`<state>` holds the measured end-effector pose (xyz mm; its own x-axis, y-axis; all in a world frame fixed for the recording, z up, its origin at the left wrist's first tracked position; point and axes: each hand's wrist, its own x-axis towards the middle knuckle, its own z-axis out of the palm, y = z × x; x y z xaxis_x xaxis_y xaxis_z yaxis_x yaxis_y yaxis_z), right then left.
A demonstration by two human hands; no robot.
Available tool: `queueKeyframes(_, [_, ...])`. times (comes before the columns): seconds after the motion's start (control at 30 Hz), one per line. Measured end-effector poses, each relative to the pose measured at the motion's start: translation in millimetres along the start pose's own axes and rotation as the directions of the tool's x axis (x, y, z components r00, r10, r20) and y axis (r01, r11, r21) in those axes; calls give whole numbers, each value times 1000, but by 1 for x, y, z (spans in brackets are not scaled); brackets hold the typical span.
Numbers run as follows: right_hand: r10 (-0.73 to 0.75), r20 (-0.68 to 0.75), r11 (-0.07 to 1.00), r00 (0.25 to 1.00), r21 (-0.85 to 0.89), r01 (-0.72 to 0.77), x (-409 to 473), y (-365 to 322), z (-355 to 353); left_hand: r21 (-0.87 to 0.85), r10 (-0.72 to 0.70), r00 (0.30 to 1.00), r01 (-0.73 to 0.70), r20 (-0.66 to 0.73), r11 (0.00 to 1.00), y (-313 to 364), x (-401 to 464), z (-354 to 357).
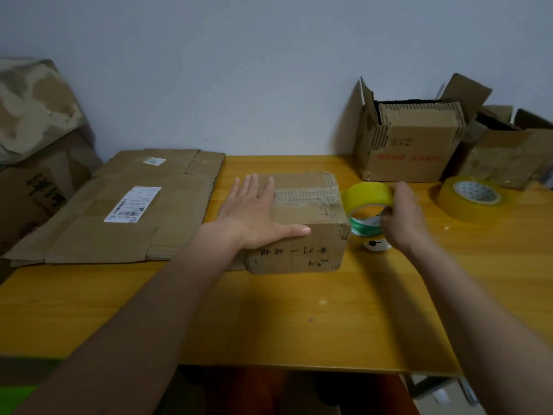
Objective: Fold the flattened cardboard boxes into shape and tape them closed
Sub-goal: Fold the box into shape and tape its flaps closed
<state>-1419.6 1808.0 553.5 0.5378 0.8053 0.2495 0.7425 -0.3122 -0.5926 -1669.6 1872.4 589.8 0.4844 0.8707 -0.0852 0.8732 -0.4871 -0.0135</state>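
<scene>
Your left hand (257,217) lies flat on top of the small folded box (302,223), with the fingers spread apart and pointing toward the back edge of the desk (269,319). The thumb sticks out to the right along the box's front top edge. The box sits near the middle of the desk, a bit closer to the back edge than the front. Its long side runs left to right, and its top flaps are down and shut, with tape along the seam. There is dark writing on the side that faces you. Your right hand (402,215) is closed on the yellow tape roll (366,202), which stands up on its edge just beside the right end of the box. The hole of the roll faces you. A small white thing (376,245) lies on the desk just under that roll; it is too small to tell what it is. A second, bigger tape roll (469,197) lies flat near the right edge of the desk. The flat boxes (125,211) are stacked at the left edge of the desk, and the top one has a white label. Two open boxes (413,145) stand at the back right corner, against the wall.
</scene>
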Motion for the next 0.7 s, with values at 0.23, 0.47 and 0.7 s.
queueKeyframes(0.23, [-54, 169, 986, 984, 166, 26, -10, -4, -8, 2, 148, 988, -148, -49, 989, 68, -1, 9])
queueKeyframes(0.47, [-170, 575, 843, 800, 506, -185, -29, -24, -28, -80, 274, 962, -275, -23, 958, 25, 22, -1])
queueKeyframes(0.7, [-315, 609, 747, 728, 632, -205, -44, -38, -2, -160, 308, 950, -312, -50, 936, -6, 41, 4])
